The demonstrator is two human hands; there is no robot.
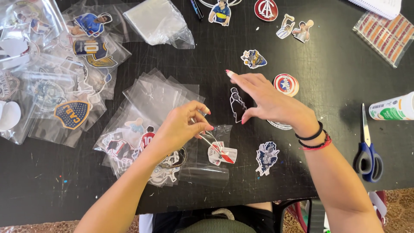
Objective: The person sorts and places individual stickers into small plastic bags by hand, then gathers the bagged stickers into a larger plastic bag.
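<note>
Clear plastic is pinched between the fingertips of the left hand point(183, 125): a small transparent bag point(211, 157) holding a red-and-white shield sticker point(222, 154), lying near the desk's point(327, 77) front edge. The right hand point(269, 101) hovers flat, fingers spread and holding nothing, above a black-and-white figure sticker point(237, 105) at mid-desk. A pile of empty bags point(157, 97) lies behind the left hand. Blue-handled scissors point(368, 151) rest by the right edge.
</note>
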